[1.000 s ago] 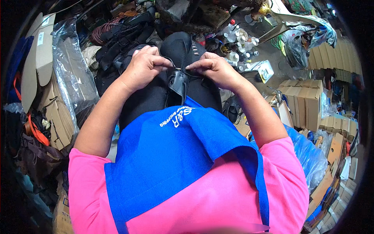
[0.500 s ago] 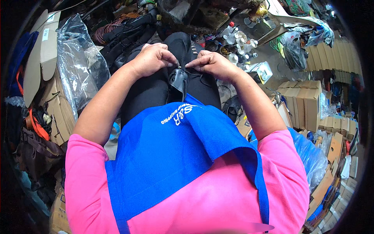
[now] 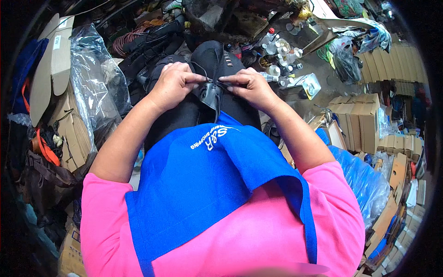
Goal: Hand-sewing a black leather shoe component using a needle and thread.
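The black leather shoe (image 3: 210, 94) lies on the person's lap, between the thighs of the dark trousers (image 3: 237, 110) and just beyond the hem of the blue apron (image 3: 184, 171). Its rounded end points away from the body. The left hand (image 3: 174, 85) meets it from one side, thumb and forefinger pinched together on a thin black cord (image 3: 199, 66) that arcs over the shoe. The right hand (image 3: 251, 90) faces it from the other side, fingers closed on strands of the same cord; the fingertips of the two hands are near each other but apart.

Beyond the right hand stands a cluster of plastic bottles (image 3: 274, 70), mostly white-capped, one red-capped; their contents cannot be made out. Just beside them is a rectangular container (image 3: 309, 86) with a pale face, its contents hidden. Farther right, a dark plastic bag (image 3: 348, 62) bulges with something that cannot be told.

Cardboard boxes (image 3: 355, 122) stand packed in a row on the right, near a bundle in blue and clear plastic (image 3: 355, 180). On the left, a clear plastic bag (image 3: 90, 64) drapes against cardboard sheets (image 3: 61, 64), and a cardboard box (image 3: 71, 256) sits at the lower left.
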{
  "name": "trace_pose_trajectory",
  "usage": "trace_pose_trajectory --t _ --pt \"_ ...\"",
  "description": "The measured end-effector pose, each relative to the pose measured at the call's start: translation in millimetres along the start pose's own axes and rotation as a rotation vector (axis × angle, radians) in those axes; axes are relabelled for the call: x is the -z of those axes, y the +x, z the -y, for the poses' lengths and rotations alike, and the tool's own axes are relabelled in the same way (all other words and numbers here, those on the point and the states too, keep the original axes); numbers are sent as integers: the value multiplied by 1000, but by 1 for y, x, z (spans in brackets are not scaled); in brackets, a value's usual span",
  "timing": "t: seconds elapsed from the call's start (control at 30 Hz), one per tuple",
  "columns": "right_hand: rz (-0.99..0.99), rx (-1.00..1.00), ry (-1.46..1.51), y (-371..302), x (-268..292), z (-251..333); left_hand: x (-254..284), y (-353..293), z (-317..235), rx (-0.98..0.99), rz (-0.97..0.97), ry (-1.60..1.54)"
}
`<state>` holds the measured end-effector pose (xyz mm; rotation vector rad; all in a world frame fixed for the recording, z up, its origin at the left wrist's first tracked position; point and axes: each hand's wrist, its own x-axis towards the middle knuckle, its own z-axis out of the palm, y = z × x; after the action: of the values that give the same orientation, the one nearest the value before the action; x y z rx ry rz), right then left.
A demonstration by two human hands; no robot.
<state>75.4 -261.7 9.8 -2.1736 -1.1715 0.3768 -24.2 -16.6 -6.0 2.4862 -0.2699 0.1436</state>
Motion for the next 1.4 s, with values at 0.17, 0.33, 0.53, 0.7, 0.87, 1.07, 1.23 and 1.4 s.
trace_pose_trajectory --t 0.17,0.33,0.53,0.7,0.87,1.07,1.23,1.4 --pt "-66 -132 167 -2 -8 5 -1 8 -2 33 -41 -185" --pt "-62 -178 229 1 -13 8 -8 16 -6 324 50 -460" --pt "-106 -170 194 2 -18 6 -11 22 -12 285 43 -307" --pt "-48 -315 490 10 -24 -1 -11 31 -15 287 48 -369" --pt "-32 -252 519 13 -22 -7 -8 37 -16 327 133 -504" --pt "-64 -376 794 -9 -9 -16 12 14 -6 149 61 -258" --pt "-349 -312 315 -32 -7 -4 19 22 -30 22 23 -32" --pt "-311 -104 -38 -49 -12 12 19 25 -35 -24 175 158"
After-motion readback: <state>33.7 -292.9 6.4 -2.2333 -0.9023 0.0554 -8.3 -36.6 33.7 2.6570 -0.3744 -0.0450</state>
